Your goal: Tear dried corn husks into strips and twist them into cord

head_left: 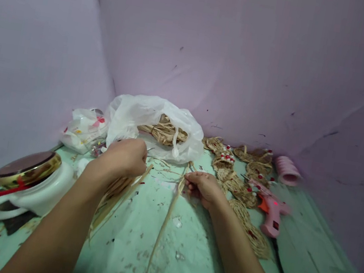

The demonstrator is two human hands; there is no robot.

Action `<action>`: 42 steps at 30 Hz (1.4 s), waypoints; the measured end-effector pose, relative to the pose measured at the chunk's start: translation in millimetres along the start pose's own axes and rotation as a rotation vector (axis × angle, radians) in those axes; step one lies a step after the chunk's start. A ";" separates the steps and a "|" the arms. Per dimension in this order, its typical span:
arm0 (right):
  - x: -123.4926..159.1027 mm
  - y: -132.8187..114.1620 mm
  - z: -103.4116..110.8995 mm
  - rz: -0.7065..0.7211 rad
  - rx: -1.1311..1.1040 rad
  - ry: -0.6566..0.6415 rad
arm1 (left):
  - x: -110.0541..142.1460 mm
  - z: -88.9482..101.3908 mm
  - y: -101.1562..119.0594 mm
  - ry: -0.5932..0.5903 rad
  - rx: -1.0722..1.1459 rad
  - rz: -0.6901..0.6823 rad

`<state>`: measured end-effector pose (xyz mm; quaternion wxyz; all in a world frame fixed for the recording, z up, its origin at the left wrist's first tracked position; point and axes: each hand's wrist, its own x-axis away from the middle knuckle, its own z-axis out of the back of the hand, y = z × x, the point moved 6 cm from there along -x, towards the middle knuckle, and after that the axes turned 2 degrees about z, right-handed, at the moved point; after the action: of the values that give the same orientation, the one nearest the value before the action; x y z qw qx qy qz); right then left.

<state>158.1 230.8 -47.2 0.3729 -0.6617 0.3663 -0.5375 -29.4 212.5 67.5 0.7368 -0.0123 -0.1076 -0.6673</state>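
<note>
As the right hand's closed grip (pixel 203 188) pinches the pale strand (pixel 165 220), most trails below it

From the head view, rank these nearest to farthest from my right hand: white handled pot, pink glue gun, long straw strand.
1. Straw strand: at your right hand's fingertips.
2. Pink glue gun: to its right.
3. White pot: far left, beyond your left forearm.

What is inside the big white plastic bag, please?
Inside the white plastic bag lies a bundle of dry, tan fibre strips. Whatever is deeper, behind the bundle, is covered.
</note>
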 end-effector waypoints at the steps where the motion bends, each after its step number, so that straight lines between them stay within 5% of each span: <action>1: -0.1 0.2 -0.1 0.003 -0.003 -0.004 | -1.7 -5.9 -4.9 -0.033 -0.034 0.031; 10: -2.5 1.3 1.3 0.012 0.023 0.003 | -35.0 -48.8 -3.6 -0.052 -0.101 0.114; 16: -4.2 1.2 2.6 0.044 0.026 0.017 | -30.9 -30.1 8.8 0.034 0.037 0.021; 21: -5.1 1.2 2.7 0.074 0.007 0.012 | -21.0 -32.8 54.6 0.059 0.184 -0.221; 27: -2.0 -2.1 1.6 0.069 0.011 0.033 | -11.9 -21.9 60.0 0.252 0.140 -0.125; 35: -5.0 -0.1 2.6 0.089 -0.031 0.013 | -22.8 -61.8 62.8 0.023 0.108 -0.130; 42: -6.5 0.9 2.6 0.094 -0.049 0.008 | -24.5 -65.2 65.3 -0.040 0.221 -0.178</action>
<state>159.5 236.3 -51.3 0.3800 -0.6503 0.4116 -0.5131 42.1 233.2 7.7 0.6692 0.0653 -0.1958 -0.7139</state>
